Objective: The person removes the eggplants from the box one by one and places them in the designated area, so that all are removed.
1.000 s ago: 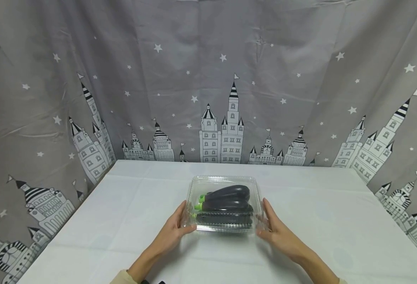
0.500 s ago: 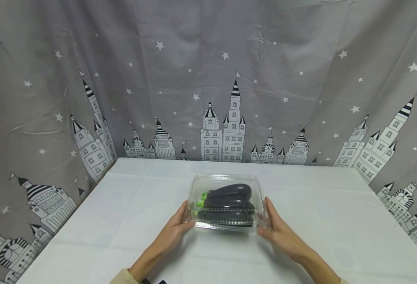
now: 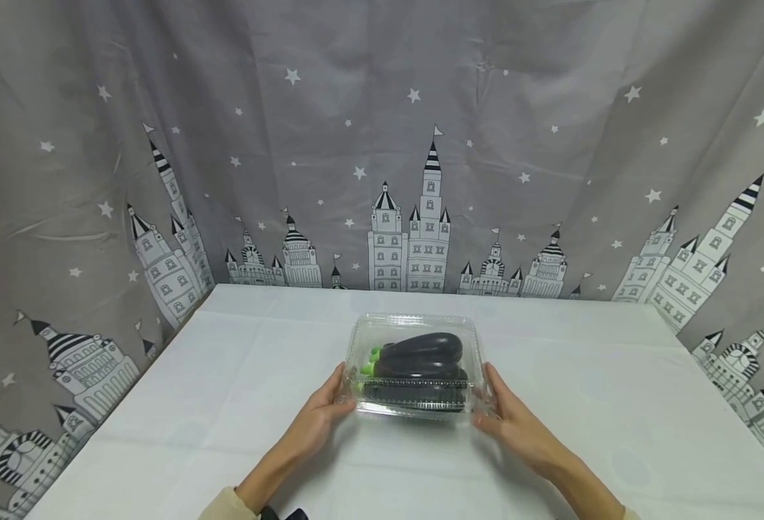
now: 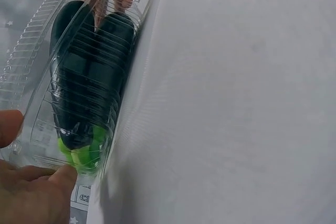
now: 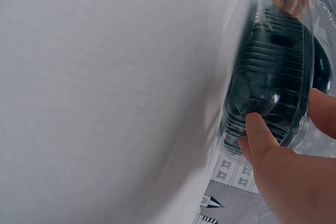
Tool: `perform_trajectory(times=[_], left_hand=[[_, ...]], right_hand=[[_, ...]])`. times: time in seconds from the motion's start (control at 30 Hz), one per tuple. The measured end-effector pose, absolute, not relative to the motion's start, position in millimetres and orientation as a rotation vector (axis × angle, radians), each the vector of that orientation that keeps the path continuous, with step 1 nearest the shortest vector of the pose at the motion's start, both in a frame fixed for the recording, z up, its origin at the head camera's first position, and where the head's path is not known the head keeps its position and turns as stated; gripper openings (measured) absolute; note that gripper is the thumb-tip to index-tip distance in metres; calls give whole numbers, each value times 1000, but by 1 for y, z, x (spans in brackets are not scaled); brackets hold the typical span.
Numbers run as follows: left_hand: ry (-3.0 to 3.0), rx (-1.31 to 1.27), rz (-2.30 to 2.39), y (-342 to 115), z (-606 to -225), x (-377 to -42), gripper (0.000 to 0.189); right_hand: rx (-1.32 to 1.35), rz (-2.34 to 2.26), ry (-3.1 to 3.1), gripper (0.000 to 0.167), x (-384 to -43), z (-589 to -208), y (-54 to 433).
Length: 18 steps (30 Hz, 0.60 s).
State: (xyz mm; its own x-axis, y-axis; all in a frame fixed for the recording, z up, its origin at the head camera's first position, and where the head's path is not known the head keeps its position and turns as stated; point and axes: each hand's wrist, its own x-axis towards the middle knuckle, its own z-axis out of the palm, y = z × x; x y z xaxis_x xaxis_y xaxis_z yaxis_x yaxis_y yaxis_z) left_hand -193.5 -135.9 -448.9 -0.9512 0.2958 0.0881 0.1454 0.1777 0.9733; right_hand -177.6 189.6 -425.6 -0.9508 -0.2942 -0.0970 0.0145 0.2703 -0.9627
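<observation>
A clear plastic clamshell container (image 3: 414, 323) with a ribbed base stands on the white table near the middle of the head view. Inside lie several dark purple eggplants (image 3: 424, 350), their green stem ends pointing left. My left hand (image 3: 313, 422) grips the container's left end, thumb near the front corner and fingers along the side. At the opposite end my right hand (image 3: 518, 430) holds it the same way. In the right wrist view, the fingertips (image 5: 254, 121) press against the ribbed wall with the thumb at the rim. The lid lies over the eggplants.
A white cloth covers the table (image 3: 226, 404). Behind and beside it hangs a grey curtain (image 3: 330, 144) printed with castles and stars. A small black object (image 3: 296, 514) shows at the bottom edge by the left sleeve (image 3: 229, 505).
The head view has tilted slightly, so the whole scene sits a little higher. Both hands keep their hold, and the container stays in place on the table.
</observation>
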Motion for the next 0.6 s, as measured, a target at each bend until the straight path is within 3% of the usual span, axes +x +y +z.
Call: perform_trajectory(times=[0.17,0.37,0.6], left_hand=[[2319,460,1864,-137,-448,-190,57],[2391,460,1763,-133,-444,-187,75],[2362,420,1816,-134,-444,-187,82]], right_hand=[[-276,-1777,2237,90,-178,-425,195],[-338,-1784,2227,88,-179,-425,198],[-294,-1777,2234,87,-179,-428,195]])
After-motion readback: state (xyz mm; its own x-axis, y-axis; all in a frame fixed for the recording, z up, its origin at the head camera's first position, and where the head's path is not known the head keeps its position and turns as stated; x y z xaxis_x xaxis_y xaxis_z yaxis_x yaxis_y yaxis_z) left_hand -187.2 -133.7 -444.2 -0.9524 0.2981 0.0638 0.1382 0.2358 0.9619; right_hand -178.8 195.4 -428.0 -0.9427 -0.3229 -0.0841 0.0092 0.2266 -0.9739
